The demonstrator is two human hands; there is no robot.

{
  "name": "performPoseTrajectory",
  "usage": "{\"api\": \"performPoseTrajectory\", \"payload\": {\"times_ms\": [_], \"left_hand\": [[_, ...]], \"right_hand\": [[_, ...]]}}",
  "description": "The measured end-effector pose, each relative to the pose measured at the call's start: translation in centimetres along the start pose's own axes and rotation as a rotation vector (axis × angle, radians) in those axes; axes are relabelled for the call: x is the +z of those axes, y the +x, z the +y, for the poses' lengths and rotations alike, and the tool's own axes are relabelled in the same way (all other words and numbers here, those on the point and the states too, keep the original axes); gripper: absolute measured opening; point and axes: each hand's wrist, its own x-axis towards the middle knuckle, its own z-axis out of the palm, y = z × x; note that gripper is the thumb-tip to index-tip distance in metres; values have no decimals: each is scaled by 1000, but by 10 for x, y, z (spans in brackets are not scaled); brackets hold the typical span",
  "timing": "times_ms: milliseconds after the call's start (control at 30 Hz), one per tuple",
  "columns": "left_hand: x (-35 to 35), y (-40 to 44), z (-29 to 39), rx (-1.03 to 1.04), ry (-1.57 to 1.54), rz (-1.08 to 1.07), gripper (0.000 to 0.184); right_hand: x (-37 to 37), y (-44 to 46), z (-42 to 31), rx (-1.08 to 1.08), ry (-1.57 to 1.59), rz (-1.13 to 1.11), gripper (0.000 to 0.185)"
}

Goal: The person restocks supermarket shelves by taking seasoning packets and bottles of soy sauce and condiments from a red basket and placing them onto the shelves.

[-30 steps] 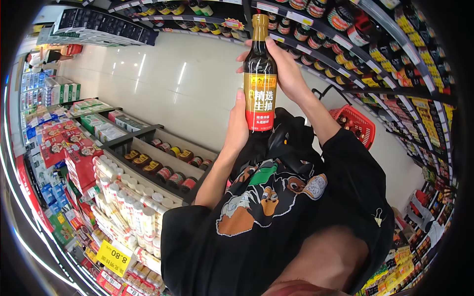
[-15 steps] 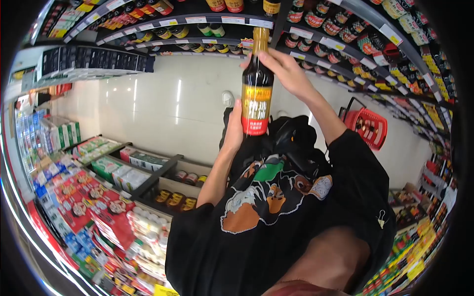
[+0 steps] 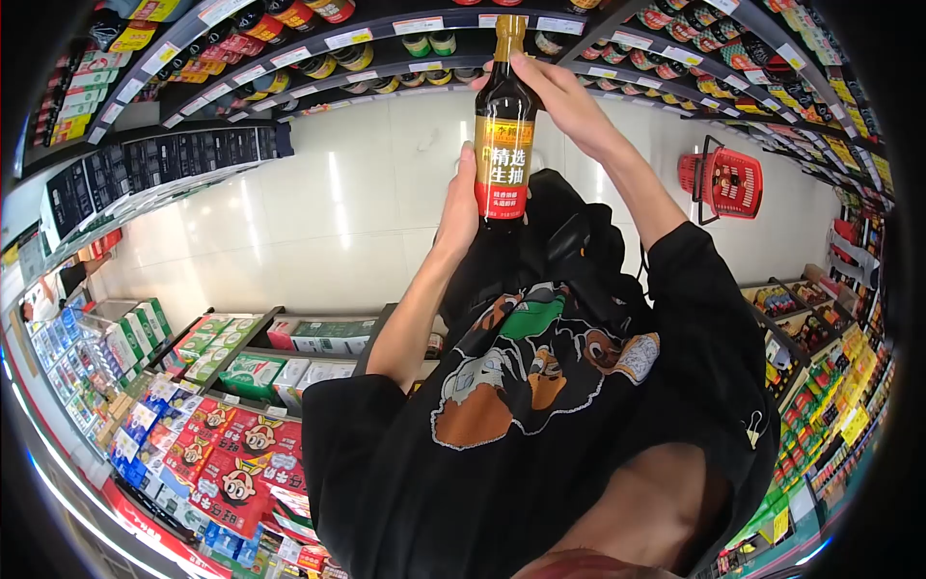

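Note:
A dark soy sauce bottle (image 3: 503,164) with a gold cap and a yellow, gold and red label is held up before my chest, its label facing me. My left hand (image 3: 460,200) wraps round the lower left side of the bottle, thumb along the label's edge. Around the neck and shoulder, my right hand (image 3: 559,99) closes from the right, with some fingers hidden behind the glass. Both hands grip the same bottle.
Shelves of bottles and jars (image 3: 328,60) curve along the far side, with price tags on their edges. A red shopping basket (image 3: 735,183) stands on the pale tiled floor (image 3: 318,193) at right. Boxed goods (image 3: 333,333) and red packs (image 3: 236,468) fill displays at lower left.
The view has turned slightly, so shelves and displays appear shifted. The bottle sits a little higher in view, still in both hands, and its label reads more sharply.

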Motion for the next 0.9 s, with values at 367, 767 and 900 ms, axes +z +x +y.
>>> {"api": "performPoseTrajectory", "payload": {"times_ms": [367, 767, 900], "left_hand": [[-19, -15, 29, -17, -250, -82, 75], [-43, -14, 41, -49, -263, -178, 74], [-50, -11, 40, -30, -211, -146, 74]], "right_hand": [[30, 17, -14, 46, -88, 34, 53], [40, 21, -24, 76, -154, 87, 55], [41, 20, -38, 94, -172, 106, 67]]}}
